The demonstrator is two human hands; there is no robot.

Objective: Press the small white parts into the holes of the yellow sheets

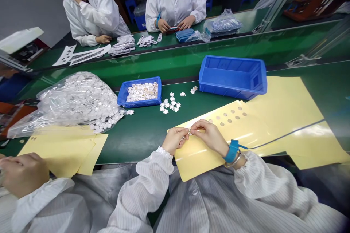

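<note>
Small round metal disc (pixel 189 132) pinched between the fingertips of both hands, left hand (pixel 175 140) and right hand (pixel 209 137) narrowly closed and nearly meeting over a pale yellow sheet with punched round holes (pixel 197 158). Fingers hide most of the disc, so its detail can't be made out. Blue wrist strap (pixel 233 151) on the right wrist; blue plastic tray (pixel 139 81) of white discs and loose white discs (pixel 169 105) sit ahead of the hands on the green worktop (pixel 136 145).
</note>
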